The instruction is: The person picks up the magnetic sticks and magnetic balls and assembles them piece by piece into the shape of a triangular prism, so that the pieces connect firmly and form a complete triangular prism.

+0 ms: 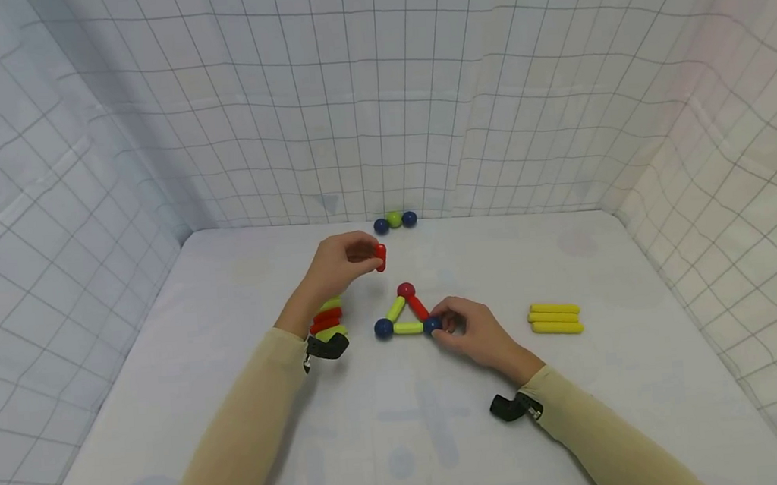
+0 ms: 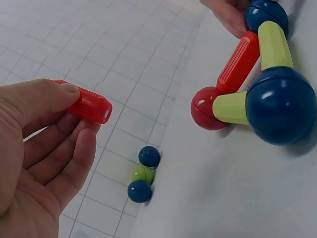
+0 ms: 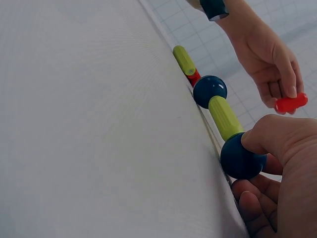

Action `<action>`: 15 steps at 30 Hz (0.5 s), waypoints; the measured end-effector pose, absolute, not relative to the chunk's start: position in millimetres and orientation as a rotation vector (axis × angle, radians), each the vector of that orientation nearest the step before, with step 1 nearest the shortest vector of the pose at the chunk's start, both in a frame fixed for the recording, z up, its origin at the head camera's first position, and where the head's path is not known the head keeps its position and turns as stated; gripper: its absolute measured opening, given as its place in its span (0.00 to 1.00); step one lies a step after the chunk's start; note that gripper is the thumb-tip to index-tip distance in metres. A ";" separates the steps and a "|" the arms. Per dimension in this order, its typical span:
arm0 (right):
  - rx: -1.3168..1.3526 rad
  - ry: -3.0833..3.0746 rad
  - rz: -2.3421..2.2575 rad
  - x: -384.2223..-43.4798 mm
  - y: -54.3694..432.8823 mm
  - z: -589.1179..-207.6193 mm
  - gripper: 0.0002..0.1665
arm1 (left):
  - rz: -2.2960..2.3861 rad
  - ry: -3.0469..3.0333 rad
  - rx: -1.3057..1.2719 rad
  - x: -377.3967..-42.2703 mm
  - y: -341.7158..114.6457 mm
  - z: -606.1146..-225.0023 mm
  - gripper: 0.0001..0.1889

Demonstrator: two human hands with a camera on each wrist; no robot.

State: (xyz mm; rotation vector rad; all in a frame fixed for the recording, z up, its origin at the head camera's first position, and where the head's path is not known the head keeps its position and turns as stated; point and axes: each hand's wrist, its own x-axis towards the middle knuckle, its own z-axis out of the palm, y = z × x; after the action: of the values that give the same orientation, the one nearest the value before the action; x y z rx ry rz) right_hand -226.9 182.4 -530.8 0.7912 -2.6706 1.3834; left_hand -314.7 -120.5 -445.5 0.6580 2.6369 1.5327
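Red rod [image 1: 380, 257] is pinched between the thumb and fingers of the left hand [image 1: 337, 264], held clear of the white table [image 1: 400, 394]. A triangle of rods and balls [image 1: 408, 328] is laid flat nearby, its right-hand blue ball [image 1: 431, 326] pinched by the thumb and fingers of the right hand [image 1: 472, 333]. Three yellow rods [image 1: 555, 318] are placed farther right.
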 end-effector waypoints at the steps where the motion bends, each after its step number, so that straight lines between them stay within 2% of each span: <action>1: 0.793 -2.668 1.382 -227.0 182.4 -530.7 0.15 | 1.533 2.638 0.656 -313.9 -117.9 -445.2 0.13; 15: 0.752 -2.710 1.385 -227.8 181.2 -531.7 0.15 | 1.533 2.602 0.699 -311.8 -94.9 -457.0 0.11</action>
State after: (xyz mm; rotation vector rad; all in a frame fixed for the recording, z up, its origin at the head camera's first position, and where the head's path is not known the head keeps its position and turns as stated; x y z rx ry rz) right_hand -227.8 181.2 -531.7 0.7518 -2.7105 1.3854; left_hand -311.8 -94.9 -457.0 0.6993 2.6024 1.5330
